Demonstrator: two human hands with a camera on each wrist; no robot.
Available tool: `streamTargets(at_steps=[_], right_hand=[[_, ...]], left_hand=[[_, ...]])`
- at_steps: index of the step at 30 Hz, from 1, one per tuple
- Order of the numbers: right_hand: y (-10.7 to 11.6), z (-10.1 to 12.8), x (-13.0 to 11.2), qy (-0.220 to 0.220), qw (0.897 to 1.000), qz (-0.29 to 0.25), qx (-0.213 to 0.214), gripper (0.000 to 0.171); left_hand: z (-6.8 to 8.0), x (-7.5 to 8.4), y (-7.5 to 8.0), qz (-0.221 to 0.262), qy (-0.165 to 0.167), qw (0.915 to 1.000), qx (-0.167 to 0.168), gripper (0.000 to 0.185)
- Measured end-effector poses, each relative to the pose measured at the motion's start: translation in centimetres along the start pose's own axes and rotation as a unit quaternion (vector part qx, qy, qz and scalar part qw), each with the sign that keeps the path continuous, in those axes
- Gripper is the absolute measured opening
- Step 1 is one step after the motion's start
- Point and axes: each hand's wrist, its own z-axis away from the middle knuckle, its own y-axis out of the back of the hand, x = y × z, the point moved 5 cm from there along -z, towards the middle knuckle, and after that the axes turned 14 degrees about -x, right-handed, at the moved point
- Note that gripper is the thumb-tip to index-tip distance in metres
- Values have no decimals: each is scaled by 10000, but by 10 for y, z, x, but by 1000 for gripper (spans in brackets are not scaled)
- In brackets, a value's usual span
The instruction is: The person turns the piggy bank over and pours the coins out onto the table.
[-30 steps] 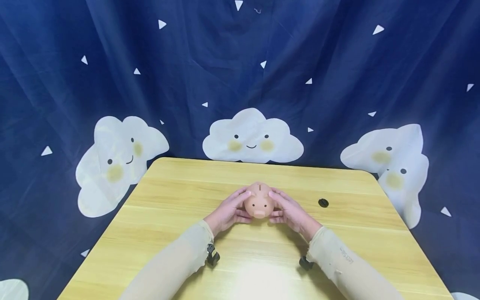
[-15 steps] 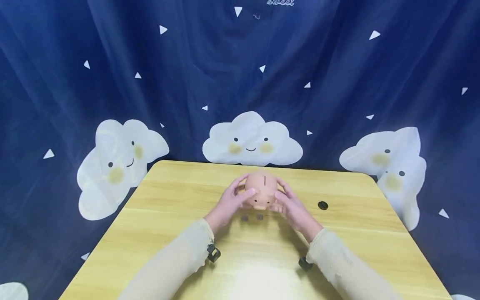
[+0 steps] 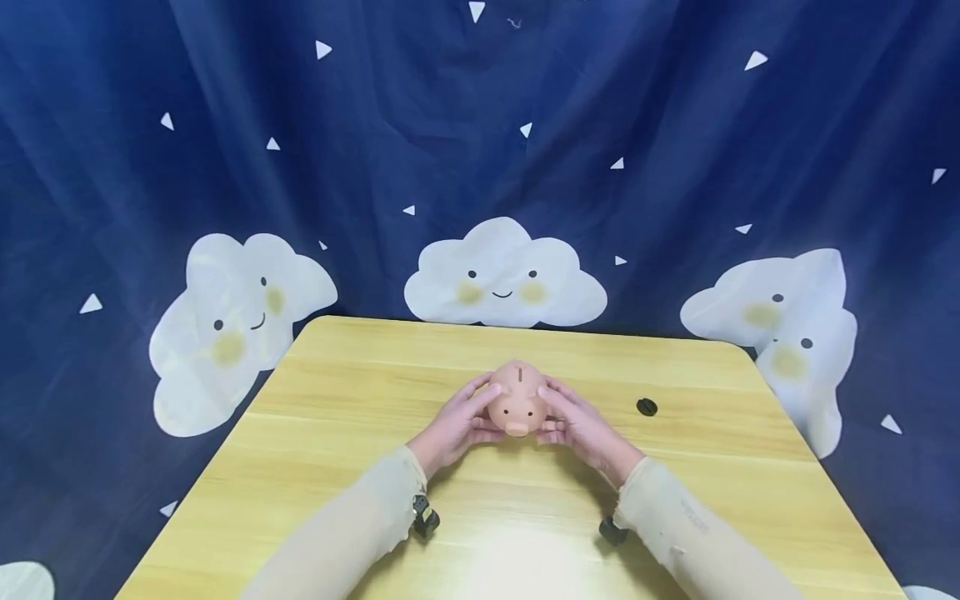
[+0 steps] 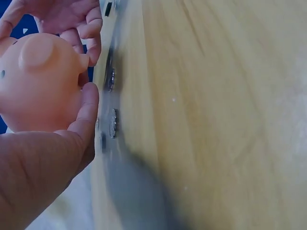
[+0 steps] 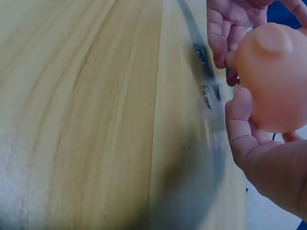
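Left hand [image 3: 454, 423] and right hand [image 3: 582, 423] clamp a piggy bank [image 3: 517, 392], its inside hidden, above coins [image 4: 113, 123].

Tabletop [image 3: 517, 492]: whitened by glare at its near edge (almost burnt out).
Wrist views: more dimly lit, darkened by soft shadows.
Piggy bank [image 3: 517, 404]: softly shaded.

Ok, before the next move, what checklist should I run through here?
1. Left hand holding the piggy bank: ok.
2. Right hand holding its other side: ok.
3. Piggy bank held above the table: ok, in both wrist views.
4. Space beneath free for setting down: not ok, coins lie there.
5. Black cap in sight on the table: ok.
6. Piggy bank empty: cannot tell.
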Motion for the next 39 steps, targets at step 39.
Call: streamTargets(at_steps=[39], right_hand=[[3,-5,10,-289,9994,121,116,84]], left_hand=[[3,-11,3,202,293,9993,83,79]])
